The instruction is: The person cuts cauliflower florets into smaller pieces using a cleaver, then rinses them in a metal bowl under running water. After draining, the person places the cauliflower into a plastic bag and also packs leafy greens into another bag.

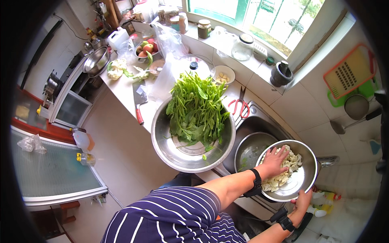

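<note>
My left hand [276, 162] lies palm down with fingers apart on cut cauliflower [293, 164] inside a stainless steel bowl [299, 186]. The bowl's near right rim is in the grip of my right hand [301, 203]. The cauliflower is heaped against one side, leaving part of the shiny bottom bare. This bowl is over the right part of the sink [258, 120] and partly overlaps another steel basin [253, 147], which sits in the sink with green bits in it. Left of the sink, a large steel basin [164, 152] holds a pile of leafy greens [199, 109].
Red-handled scissors [241, 103] lie by the sink's edge. A cleaver [139, 104] rests near the counter's front edge. Behind the greens are a glass lid [199, 65] and a bowl of garlic cloves [224, 75]. The faucet [328, 161] projects beside the cauliflower bowl.
</note>
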